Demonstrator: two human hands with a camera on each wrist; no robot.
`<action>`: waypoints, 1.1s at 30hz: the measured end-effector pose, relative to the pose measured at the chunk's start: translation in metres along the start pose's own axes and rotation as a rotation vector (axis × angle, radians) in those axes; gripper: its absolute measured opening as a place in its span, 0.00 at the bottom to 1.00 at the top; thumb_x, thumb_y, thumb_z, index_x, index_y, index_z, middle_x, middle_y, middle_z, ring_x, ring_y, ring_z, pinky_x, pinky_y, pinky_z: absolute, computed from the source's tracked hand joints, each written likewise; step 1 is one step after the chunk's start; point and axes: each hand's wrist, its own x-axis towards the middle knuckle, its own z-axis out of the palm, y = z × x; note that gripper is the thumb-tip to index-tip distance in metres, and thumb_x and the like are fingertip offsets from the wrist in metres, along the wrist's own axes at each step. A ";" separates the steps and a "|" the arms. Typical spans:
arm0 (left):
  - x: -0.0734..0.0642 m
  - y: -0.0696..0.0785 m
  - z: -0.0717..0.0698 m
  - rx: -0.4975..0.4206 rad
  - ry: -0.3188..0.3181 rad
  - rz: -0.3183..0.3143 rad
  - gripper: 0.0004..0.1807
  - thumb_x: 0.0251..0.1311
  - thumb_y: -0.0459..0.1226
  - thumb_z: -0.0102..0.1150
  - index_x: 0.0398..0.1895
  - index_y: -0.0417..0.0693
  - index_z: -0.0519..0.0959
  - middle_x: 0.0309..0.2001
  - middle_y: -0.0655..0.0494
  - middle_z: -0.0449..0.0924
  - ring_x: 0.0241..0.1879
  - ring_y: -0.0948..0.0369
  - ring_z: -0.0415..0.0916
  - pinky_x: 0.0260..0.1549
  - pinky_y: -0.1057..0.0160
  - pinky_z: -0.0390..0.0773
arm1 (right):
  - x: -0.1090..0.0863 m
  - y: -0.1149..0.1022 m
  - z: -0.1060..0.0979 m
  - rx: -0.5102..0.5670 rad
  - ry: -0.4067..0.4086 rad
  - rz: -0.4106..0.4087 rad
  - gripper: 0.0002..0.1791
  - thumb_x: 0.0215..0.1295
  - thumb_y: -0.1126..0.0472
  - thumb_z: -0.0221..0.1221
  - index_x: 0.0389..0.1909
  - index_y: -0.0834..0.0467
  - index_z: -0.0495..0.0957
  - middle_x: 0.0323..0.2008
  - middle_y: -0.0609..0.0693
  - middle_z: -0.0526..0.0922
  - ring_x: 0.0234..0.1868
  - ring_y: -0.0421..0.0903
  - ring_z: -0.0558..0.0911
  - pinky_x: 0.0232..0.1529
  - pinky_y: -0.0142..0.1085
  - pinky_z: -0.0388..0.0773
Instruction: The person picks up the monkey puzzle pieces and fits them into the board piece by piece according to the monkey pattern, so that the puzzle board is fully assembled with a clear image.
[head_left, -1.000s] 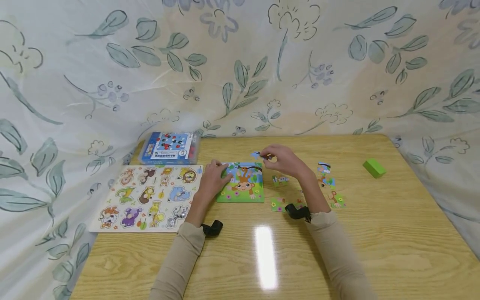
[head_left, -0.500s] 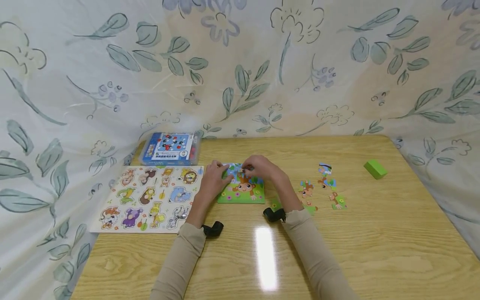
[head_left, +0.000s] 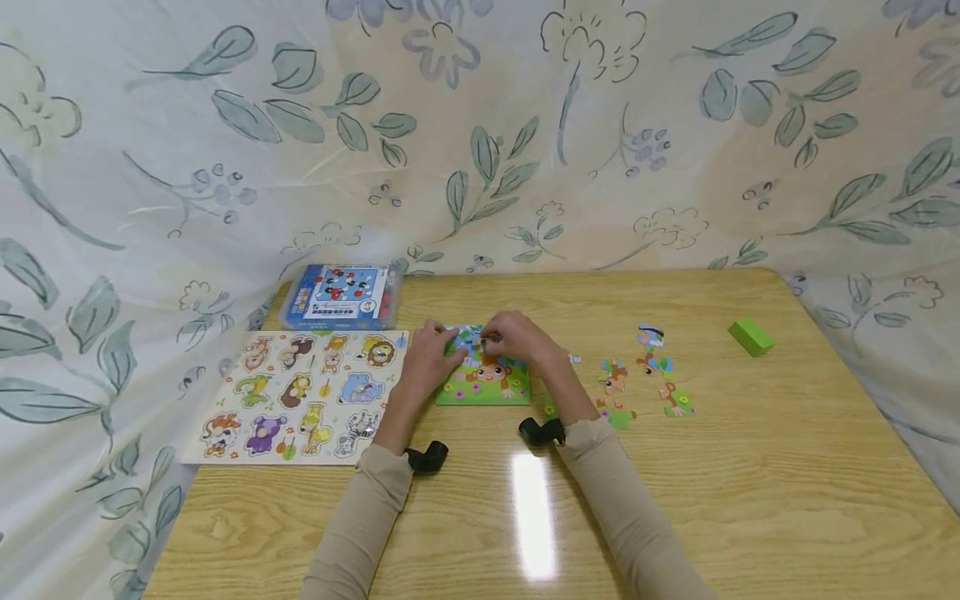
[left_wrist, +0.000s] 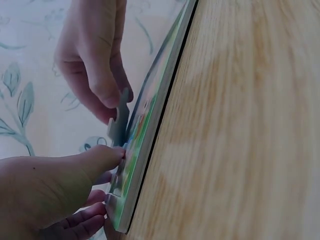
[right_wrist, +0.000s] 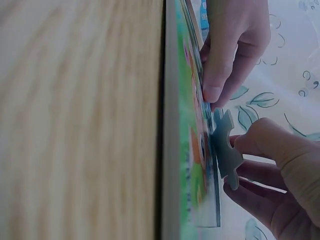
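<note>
A square monkey jigsaw board (head_left: 480, 390) lies flat near the middle of the table. My left hand (head_left: 427, 357) holds its left side, thumb on the picture and fingers at the edge, as the left wrist view shows. Between thumb and fingers my right hand (head_left: 517, 337) pinches a jigsaw piece (right_wrist: 227, 150), its grey underside showing in the right wrist view. The piece is tilted close over the upper part of the board, where bits of picture are covered by the hand. Loose jigsaw pieces (head_left: 612, 377) lie to the right, some partly hidden by the right forearm.
A white animal peg puzzle (head_left: 322, 458) lies left of the board. Behind it stands a clear plastic case (head_left: 341, 296) with a molecule picture. At the right is a green block (head_left: 751, 337). A floral cloth (head_left: 480, 167) hangs behind the table.
My right hand has brought its piece leftward and down from behind the board's right corner to over the upper board, then barely shifted. The left hand stays on the board.
</note>
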 end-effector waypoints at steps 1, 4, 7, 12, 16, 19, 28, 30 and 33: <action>0.000 0.000 0.000 0.003 0.001 0.002 0.28 0.65 0.49 0.59 0.65 0.48 0.73 0.52 0.46 0.69 0.48 0.52 0.67 0.40 0.56 0.74 | 0.000 0.000 0.001 0.003 0.003 -0.003 0.14 0.65 0.64 0.56 0.48 0.62 0.84 0.48 0.58 0.85 0.47 0.51 0.82 0.51 0.43 0.80; 0.001 0.001 0.000 0.012 -0.001 0.004 0.28 0.65 0.49 0.58 0.65 0.49 0.73 0.53 0.46 0.69 0.49 0.52 0.67 0.41 0.55 0.75 | 0.000 0.000 0.003 -0.002 0.012 -0.007 0.14 0.65 0.65 0.55 0.48 0.61 0.85 0.48 0.57 0.85 0.48 0.51 0.83 0.51 0.42 0.81; 0.001 0.001 0.000 0.020 -0.005 0.001 0.28 0.65 0.49 0.58 0.65 0.49 0.73 0.53 0.46 0.69 0.49 0.51 0.68 0.43 0.55 0.75 | 0.000 0.001 0.005 -0.007 0.013 -0.016 0.14 0.65 0.66 0.54 0.47 0.60 0.85 0.48 0.56 0.85 0.46 0.50 0.83 0.50 0.41 0.81; 0.000 0.002 0.001 0.022 -0.007 -0.002 0.27 0.65 0.49 0.58 0.66 0.50 0.73 0.54 0.46 0.69 0.49 0.51 0.68 0.42 0.55 0.75 | -0.001 0.002 0.006 -0.035 0.002 -0.036 0.14 0.66 0.66 0.55 0.48 0.59 0.85 0.49 0.56 0.84 0.45 0.49 0.82 0.48 0.41 0.80; 0.000 0.001 0.001 0.029 0.009 0.011 0.27 0.65 0.48 0.58 0.65 0.50 0.74 0.52 0.46 0.70 0.47 0.51 0.68 0.40 0.56 0.74 | -0.002 0.001 0.006 -0.079 -0.007 -0.050 0.15 0.66 0.66 0.56 0.51 0.60 0.83 0.52 0.58 0.82 0.50 0.52 0.82 0.51 0.43 0.80; -0.001 0.001 0.002 0.037 0.023 0.022 0.26 0.65 0.48 0.58 0.64 0.49 0.75 0.52 0.46 0.70 0.46 0.52 0.68 0.40 0.56 0.74 | -0.001 0.000 0.007 -0.113 -0.017 -0.058 0.17 0.66 0.66 0.55 0.55 0.60 0.81 0.54 0.59 0.80 0.51 0.53 0.81 0.50 0.42 0.80; -0.003 0.002 0.002 0.008 0.019 0.000 0.27 0.65 0.48 0.58 0.65 0.49 0.74 0.51 0.47 0.68 0.46 0.52 0.66 0.41 0.56 0.72 | 0.001 -0.005 0.013 -0.184 -0.023 -0.023 0.19 0.67 0.65 0.56 0.57 0.54 0.80 0.56 0.57 0.78 0.51 0.53 0.78 0.41 0.39 0.77; -0.003 0.001 0.002 0.009 0.018 0.001 0.27 0.65 0.48 0.58 0.65 0.49 0.74 0.52 0.47 0.68 0.46 0.52 0.66 0.41 0.56 0.72 | 0.001 -0.005 0.015 -0.197 -0.019 -0.004 0.19 0.67 0.64 0.56 0.58 0.53 0.80 0.56 0.57 0.78 0.52 0.52 0.78 0.41 0.39 0.77; -0.002 0.001 0.003 0.010 0.016 0.002 0.27 0.66 0.48 0.57 0.65 0.50 0.73 0.52 0.47 0.68 0.46 0.52 0.66 0.41 0.56 0.73 | 0.000 -0.007 0.017 -0.227 -0.011 0.017 0.19 0.68 0.63 0.57 0.58 0.51 0.80 0.56 0.56 0.77 0.52 0.52 0.76 0.39 0.39 0.76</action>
